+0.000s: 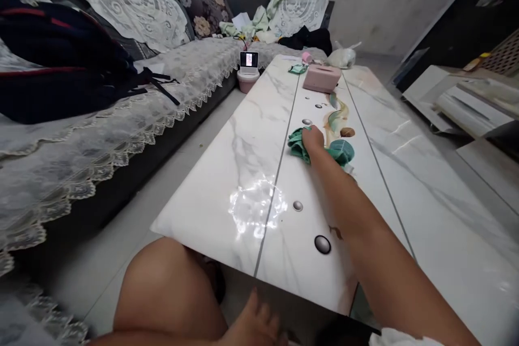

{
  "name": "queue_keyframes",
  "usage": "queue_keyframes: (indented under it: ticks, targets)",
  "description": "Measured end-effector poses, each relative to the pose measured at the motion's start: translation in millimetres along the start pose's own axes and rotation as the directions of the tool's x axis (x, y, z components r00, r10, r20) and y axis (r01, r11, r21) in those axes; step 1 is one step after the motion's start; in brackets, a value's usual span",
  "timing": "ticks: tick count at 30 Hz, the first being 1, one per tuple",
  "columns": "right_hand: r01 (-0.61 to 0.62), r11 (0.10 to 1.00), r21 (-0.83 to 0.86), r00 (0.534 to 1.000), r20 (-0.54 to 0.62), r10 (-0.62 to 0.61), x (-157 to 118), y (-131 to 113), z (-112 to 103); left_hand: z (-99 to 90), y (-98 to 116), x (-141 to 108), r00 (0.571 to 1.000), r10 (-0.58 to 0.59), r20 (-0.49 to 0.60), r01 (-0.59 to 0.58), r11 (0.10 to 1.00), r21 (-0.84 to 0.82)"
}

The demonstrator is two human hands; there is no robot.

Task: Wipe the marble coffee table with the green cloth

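My right hand [313, 140] presses a crumpled green cloth [298, 146] against the white marble-patterned table [227, 173], fingers closed round it. Part of the cloth spreads out to the right of my wrist, over the printed middle strip. Low in the picture, my left hand [259, 320] hangs in front of the table's near edge, beside my bare knee, with its fingers apart and nothing in them. What the fingertips of my right hand do under the cloth is hidden.
A pink box [321, 78], a small green cloth [298, 68] and a plastic bag [341, 58] are at the table's far end. A small screen device [248, 62] stands on a pink bin beside the lace-covered sofa [162, 86]. A dark backpack [60, 65] lies on the sofa.
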State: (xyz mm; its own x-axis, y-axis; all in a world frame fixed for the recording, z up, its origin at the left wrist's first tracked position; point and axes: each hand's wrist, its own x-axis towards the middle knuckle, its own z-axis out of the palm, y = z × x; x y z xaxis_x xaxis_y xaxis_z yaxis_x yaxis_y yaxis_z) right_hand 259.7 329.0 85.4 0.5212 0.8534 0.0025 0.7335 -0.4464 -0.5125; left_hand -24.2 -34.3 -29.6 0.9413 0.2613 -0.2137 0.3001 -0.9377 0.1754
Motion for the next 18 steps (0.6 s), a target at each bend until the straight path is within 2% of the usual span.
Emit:
queue_keyframes:
  ticks: [2, 4, 5, 6, 8, 10, 13, 16, 18]
  targets:
    - [0.027, 0.999, 0.023, 0.998, 0.062, -0.028, -19, -7, 0, -35.7, -2, 17, 0.964, -0.121, 0.238, 0.142, 0.987, -0.072]
    - [0.079, 0.996, 0.051, 0.989, 0.125, -0.085, -46, -11, 2, -73.0, 1, 30, 0.879, -0.135, 0.457, 0.207, 0.972, -0.11]
    - [0.11, 0.992, 0.066, 0.982, 0.15, -0.119, -62, -12, 3, -88.9, 3, 35, 0.861, -0.19, 0.471, 0.261, 0.961, -0.089]
    - [0.138, 0.987, 0.079, 0.974, 0.17, -0.15, -78, -11, 5, -101.9, 6, 38, 0.825, -0.225, 0.519, 0.299, 0.952, -0.063]
    - [0.181, 0.979, 0.096, 0.96, 0.197, -0.197, -111, -9, 5, -117.6, 9, 43, 0.82, -0.25, 0.514, 0.323, 0.945, -0.056]
    - [0.208, 0.973, 0.104, 0.948, 0.224, -0.227, -142, -6, 3, -121.4, 8, 46, 0.824, -0.247, 0.51, 0.322, 0.945, -0.063]
    - [0.236, 0.965, 0.115, 0.928, 0.269, -0.259, -187, 2, -4, -115.1, 0, 49, 0.829, -0.267, 0.491, 0.334, 0.941, -0.052]
    - [0.263, 0.955, 0.136, 0.906, 0.306, -0.293, -229, 15, -7, -104.5, -5, 51, 0.841, -0.357, 0.407, 0.393, 0.92, -0.004]
    - [0.294, 0.946, 0.14, 0.89, 0.32, -0.324, -254, 24, -8, -98.7, -4, 54, 0.86, -0.41, 0.305, 0.432, 0.902, -0.005]
